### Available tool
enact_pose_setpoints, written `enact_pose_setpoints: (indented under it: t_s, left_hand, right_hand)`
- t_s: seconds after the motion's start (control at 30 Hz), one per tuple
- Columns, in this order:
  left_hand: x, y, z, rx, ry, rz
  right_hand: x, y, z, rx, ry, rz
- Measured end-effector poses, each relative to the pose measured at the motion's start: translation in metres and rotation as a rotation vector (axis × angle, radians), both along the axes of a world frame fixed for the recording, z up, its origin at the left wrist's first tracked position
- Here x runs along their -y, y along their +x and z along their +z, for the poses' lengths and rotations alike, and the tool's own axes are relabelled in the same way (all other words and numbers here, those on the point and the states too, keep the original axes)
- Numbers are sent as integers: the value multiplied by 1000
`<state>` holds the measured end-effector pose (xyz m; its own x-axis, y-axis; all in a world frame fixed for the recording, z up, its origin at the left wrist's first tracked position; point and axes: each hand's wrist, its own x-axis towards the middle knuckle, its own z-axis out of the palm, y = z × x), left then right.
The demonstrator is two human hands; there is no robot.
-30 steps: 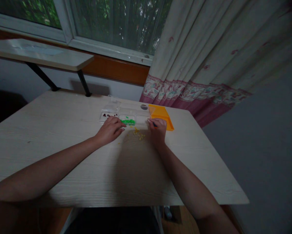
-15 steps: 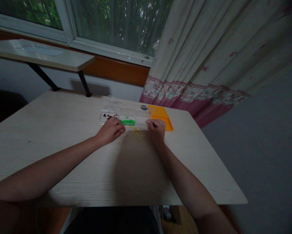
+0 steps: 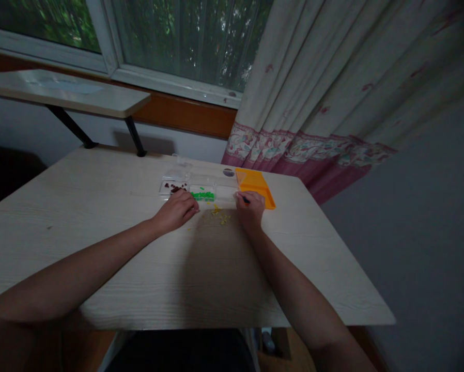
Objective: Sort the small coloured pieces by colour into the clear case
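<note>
My left hand rests by the front of the clear boxes with its fingers curled and the tips close together; whether anything small is between them I cannot make out. My right hand is closed around a small dark tool, mostly hidden by the fingers, at the third clear box. A clear box of dark brown bits lies behind my left hand. Beside it stands a clear box of green pieces. Loose small yellow pieces lie on the table between my hands.
An orange tray lies just right of my right hand. Clear lids stand open behind the boxes. A dark round hole is in the table near its back edge. A raised shelf stands at the back left, and a curtain hangs behind.
My right hand has shifted very slightly to the right, with the dark tool still in it. My left hand stays almost in place. The view has tilted a little.
</note>
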<state>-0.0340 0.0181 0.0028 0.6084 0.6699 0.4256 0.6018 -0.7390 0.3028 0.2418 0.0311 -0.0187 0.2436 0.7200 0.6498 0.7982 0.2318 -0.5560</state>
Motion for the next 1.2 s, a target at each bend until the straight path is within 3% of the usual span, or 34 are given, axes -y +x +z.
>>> enact_pose_setpoints:
  t_s: [0.23,0.53,0.87,1.2]
  left_hand:
    - [-1,-1,0,77,-2,11]
    - [-4,-3,-2,196,-58,-6]
    - [-10,-2,-3,394,-309,-42]
    - [-3,8,-8,382,-456,-144]
  right_hand:
    - [1,1,0,7,-22,7]
    - [3,-2,3,109,60,57]
    - [30,-26,24,268,54,274]
    - [50,-41,25,457,141,492]
